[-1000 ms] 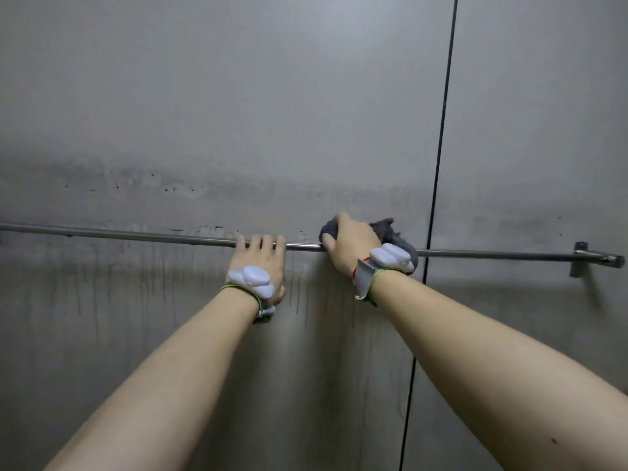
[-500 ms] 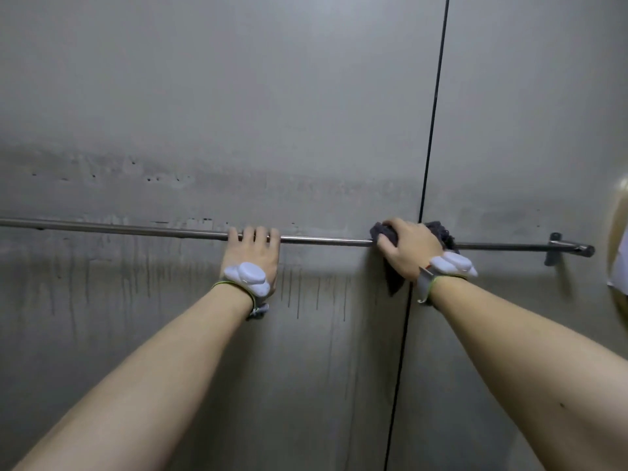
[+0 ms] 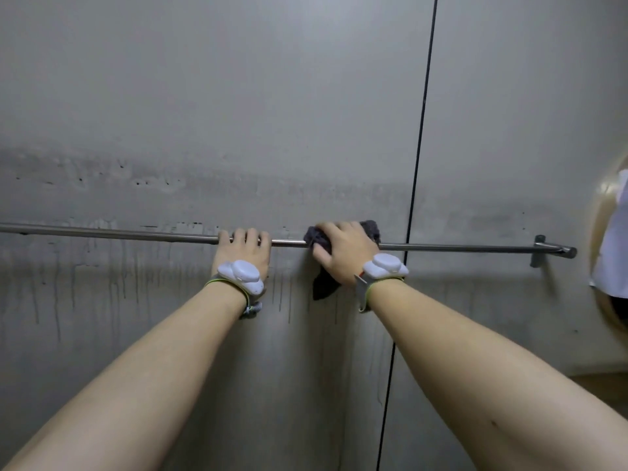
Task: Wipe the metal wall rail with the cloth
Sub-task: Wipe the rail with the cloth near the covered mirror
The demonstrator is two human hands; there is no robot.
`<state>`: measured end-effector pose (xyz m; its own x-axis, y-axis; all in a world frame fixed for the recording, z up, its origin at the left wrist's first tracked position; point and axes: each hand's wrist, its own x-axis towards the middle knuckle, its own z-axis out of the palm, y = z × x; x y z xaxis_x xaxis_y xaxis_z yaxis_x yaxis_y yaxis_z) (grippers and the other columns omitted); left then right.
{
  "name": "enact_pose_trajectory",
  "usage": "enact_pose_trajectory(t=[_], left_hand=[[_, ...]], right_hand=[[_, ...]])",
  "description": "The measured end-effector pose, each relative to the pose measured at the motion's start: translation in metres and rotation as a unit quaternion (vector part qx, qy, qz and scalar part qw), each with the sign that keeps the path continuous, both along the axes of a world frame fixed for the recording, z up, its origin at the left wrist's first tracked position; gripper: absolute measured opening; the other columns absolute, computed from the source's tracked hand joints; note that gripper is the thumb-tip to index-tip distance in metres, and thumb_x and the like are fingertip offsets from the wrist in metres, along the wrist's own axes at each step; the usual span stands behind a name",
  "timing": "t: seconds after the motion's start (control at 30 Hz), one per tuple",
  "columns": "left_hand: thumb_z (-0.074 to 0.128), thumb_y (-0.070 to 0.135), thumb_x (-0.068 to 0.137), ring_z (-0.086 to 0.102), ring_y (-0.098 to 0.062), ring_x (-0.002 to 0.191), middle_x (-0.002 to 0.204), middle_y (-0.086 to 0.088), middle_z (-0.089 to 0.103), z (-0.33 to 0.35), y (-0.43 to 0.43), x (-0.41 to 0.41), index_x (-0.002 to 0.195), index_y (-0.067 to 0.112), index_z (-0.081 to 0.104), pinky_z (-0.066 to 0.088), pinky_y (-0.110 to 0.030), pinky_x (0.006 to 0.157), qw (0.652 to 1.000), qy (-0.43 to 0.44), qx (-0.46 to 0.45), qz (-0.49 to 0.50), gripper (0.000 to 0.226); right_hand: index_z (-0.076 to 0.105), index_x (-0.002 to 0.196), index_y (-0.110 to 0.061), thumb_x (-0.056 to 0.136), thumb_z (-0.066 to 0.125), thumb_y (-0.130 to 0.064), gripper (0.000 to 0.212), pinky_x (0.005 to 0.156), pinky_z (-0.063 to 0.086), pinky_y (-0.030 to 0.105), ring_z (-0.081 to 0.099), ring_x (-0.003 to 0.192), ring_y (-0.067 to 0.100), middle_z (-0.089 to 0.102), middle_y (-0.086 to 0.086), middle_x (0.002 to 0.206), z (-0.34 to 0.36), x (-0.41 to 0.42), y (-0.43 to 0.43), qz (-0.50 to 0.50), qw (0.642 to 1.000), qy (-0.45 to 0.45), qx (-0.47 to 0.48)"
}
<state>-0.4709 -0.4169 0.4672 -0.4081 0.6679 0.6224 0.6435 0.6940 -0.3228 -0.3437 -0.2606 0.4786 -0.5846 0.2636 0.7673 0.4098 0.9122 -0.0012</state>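
Observation:
A thin metal rail (image 3: pixel 119 233) runs across the grey wall from the left edge to a bracket (image 3: pixel 543 250) at the right. My left hand (image 3: pixel 243 248) grips the bare rail near the middle, fingers curled over it. Just to its right, my right hand (image 3: pixel 343 253) holds a dark grey cloth (image 3: pixel 321 285) wrapped around the rail. One corner of the cloth hangs below the hand and a bit shows above the knuckles. Both wrists wear white bands.
The wall (image 3: pixel 238 113) is stained, with dark drip marks below the rail. A black vertical seam (image 3: pixel 419 147) splits the panels just right of my right hand. A pale round shape and white fabric (image 3: pixel 611 253) show at the right edge.
My right hand slid the cloth right along the rail past the seam, then back left toward my left hand. The left hand has kept its grip on the rail.

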Motion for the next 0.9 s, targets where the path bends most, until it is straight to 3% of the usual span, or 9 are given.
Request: enact_pose_trajectory(t=[0.13, 0.27, 0.33, 0.4, 0.43, 0.53, 0.67, 0.77, 0.9], left_hand=[[0.045, 0.021, 0.085, 0.049, -0.028, 0.109, 0.121, -0.009, 0.05, -0.001, 0.003, 0.0, 0.126, 0.011, 0.039, 0.036, -0.041, 0.095, 1.0, 0.003, -0.001, 0.008, 0.042], [0.043, 0.026, 0.09, 0.049, -0.03, 0.109, 0.122, -0.01, 0.05, 0.001, 0.006, 0.004, 0.127, 0.01, 0.039, 0.036, -0.045, 0.098, 1.0, 0.001, -0.011, 0.027, 0.041], [0.044, 0.027, 0.09, 0.048, -0.031, 0.11, 0.123, -0.011, 0.049, 0.002, 0.004, 0.004, 0.128, 0.009, 0.037, 0.036, -0.046, 0.099, 0.999, 0.005, -0.021, 0.036, 0.043], [0.044, 0.028, 0.088, 0.047, -0.031, 0.111, 0.124, -0.012, 0.048, 0.003, 0.003, 0.006, 0.13, 0.009, 0.036, 0.035, -0.046, 0.099, 0.999, 0.003, -0.024, 0.033, 0.046], [0.044, 0.028, 0.088, 0.047, -0.031, 0.111, 0.125, -0.012, 0.048, 0.003, 0.001, 0.005, 0.131, 0.009, 0.035, 0.035, -0.045, 0.099, 0.999, 0.003, -0.027, 0.032, 0.048], [0.043, 0.03, 0.089, 0.047, -0.031, 0.113, 0.127, -0.011, 0.047, 0.006, -0.001, 0.0, 0.132, 0.009, 0.033, 0.036, -0.044, 0.098, 0.999, 0.011, -0.033, 0.014, 0.048], [0.034, 0.038, 0.099, 0.047, -0.03, 0.116, 0.129, -0.012, 0.048, 0.004, -0.004, -0.005, 0.132, 0.01, 0.034, 0.034, -0.045, 0.1, 1.0, 0.006, -0.021, -0.006, 0.043], [0.04, 0.025, 0.092, 0.047, -0.031, 0.114, 0.127, -0.012, 0.047, 0.004, -0.006, -0.002, 0.132, 0.008, 0.033, 0.035, -0.046, 0.1, 1.0, 0.012, -0.024, -0.007, 0.044], [0.053, 0.026, 0.081, 0.046, -0.031, 0.114, 0.128, -0.013, 0.045, 0.004, -0.011, -0.003, 0.138, 0.006, 0.027, 0.033, -0.046, 0.1, 0.999, 0.004, -0.041, -0.004, 0.065]], right_hand=[[0.035, 0.14, -0.034, 0.086, 0.046, -0.053, 0.059, 0.108, 0.031, 0.05, 0.011, 0.145, 0.026, 0.022, 0.006, 0.155, -0.016, 0.055, 0.047, -0.161, 0.977, 0.064, -0.127], [0.015, 0.152, -0.025, 0.091, 0.049, -0.044, 0.072, 0.116, 0.016, 0.049, 0.002, 0.147, 0.033, 0.004, 0.016, 0.159, -0.024, 0.054, 0.04, -0.166, 0.917, 0.231, -0.28], [0.013, 0.152, -0.019, 0.093, 0.048, -0.036, 0.071, 0.114, 0.021, 0.043, 0.018, 0.143, 0.037, 0.014, 0.021, 0.156, -0.016, 0.028, 0.016, -0.13, 0.845, 0.357, -0.377], [0.007, 0.153, -0.014, 0.097, 0.043, -0.028, 0.068, 0.105, 0.029, 0.038, 0.036, 0.133, 0.039, 0.029, 0.024, 0.149, -0.003, 0.002, -0.01, -0.085, 0.737, 0.447, -0.5], [0.006, 0.152, -0.01, 0.099, 0.039, -0.023, 0.064, 0.1, 0.03, 0.036, 0.04, 0.129, 0.039, 0.033, 0.024, 0.147, 0.002, -0.011, -0.022, -0.059, 0.692, 0.467, -0.548], [0.026, 0.142, 0.001, 0.1, 0.034, -0.012, 0.045, 0.1, 0.032, 0.034, 0.038, 0.13, 0.038, 0.032, 0.027, 0.145, 0.011, -0.048, -0.055, 0.029, 0.618, 0.464, -0.634], [0.05, 0.118, 0.007, 0.098, 0.03, -0.036, 0.052, 0.107, 0.034, 0.034, 0.048, 0.124, 0.035, 0.049, 0.018, 0.139, 0.007, -0.069, -0.088, 0.111, 0.588, 0.357, -0.717], [0.049, 0.09, -0.003, 0.091, 0.04, -0.043, 0.041, 0.1, 0.045, 0.046, 0.056, 0.111, 0.041, 0.059, 0.022, 0.123, 0.004, -0.057, -0.069, 0.116, 0.582, 0.43, -0.681], [0.058, 0.111, 0.0, 0.092, 0.048, -0.036, 0.042, 0.095, 0.042, 0.035, 0.056, 0.114, 0.037, 0.061, 0.021, 0.124, 0.006, -0.009, -0.017, 0.022, 0.586, 0.548, -0.596]])
